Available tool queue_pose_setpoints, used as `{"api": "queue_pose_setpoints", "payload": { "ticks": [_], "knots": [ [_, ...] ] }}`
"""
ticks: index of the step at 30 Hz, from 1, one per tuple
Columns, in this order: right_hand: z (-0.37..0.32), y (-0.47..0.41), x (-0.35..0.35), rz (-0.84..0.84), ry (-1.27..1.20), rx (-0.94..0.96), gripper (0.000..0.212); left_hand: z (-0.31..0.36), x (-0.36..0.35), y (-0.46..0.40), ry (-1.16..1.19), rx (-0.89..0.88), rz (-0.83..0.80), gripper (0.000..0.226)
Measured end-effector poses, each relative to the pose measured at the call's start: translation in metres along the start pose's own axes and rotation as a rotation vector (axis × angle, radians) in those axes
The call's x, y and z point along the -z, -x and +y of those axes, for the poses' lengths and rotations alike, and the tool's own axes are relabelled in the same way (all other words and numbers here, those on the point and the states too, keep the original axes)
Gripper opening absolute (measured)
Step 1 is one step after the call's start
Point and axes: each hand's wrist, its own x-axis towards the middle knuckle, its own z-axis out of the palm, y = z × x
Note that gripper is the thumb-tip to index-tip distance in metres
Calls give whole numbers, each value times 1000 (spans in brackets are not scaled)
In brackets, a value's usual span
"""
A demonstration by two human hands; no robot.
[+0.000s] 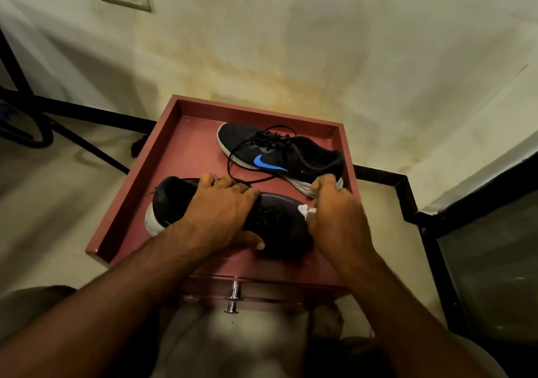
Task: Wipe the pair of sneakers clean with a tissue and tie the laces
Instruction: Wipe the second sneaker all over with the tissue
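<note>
Two black sneakers lie on a pink-red cabinet top [189, 144]. The near sneaker [279, 217] lies with its white heel to the left and its toe to the right. My left hand [221, 214] grips it across the middle, thumb on the near side. My right hand [334, 217] pinches a white tissue [305, 210] against its toe. The far sneaker [291, 150] bears a blue swoosh, and its loose black laces [241, 156] trail toward my left hand.
The cabinet top has a raised rim, and a chrome drawer knob [233, 296] sticks out below its front edge. A stained wall rises behind. Black metal bars [87, 144] run at the left, and a dark framed panel [489, 261] stands at the right.
</note>
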Motion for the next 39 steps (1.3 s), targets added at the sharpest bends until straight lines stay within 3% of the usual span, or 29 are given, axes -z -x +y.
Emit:
{"api": "queue_pose_setpoints", "payload": {
  "ticks": [4, 9, 13, 17, 21, 26, 29, 31, 35, 39],
  "knots": [
    [-16, 24, -12, -239, -103, 89, 31, 1, -3, 2, -11, 0, -1, 105],
    [2, -2, 5, 25, 65, -48, 26, 1, -2, 2, 13, 3, 14, 102],
    [-11, 26, -6, -245, -226, 17, 29, 3, -2, 2, 5, 28, 8, 100],
    [5, 5, 0, -52, -81, -36, 36, 3, -2, 2, 5, 27, 19, 99],
    [-9, 29, -9, -253, -271, 38, 37, 3, -3, 2, -10, 27, 21, 99],
    [8, 1, 3, -75, -113, -112, 36, 3, -1, 1, 8, 23, 17, 98],
    [-8, 22, -10, -240, -246, -3, 35, 4, -2, 1, -6, 27, 23, 97],
    [-6, 27, -11, -261, -255, 28, 35, 4, -3, 1, 3, 27, 18, 97],
    [7, 3, 6, -66, -104, -72, 34, 4, -3, 0, 6, 25, 17, 99],
    [-14, 28, -8, -252, -267, 28, 34, 5, -4, 1, -6, 23, 15, 98]
  ]
}}
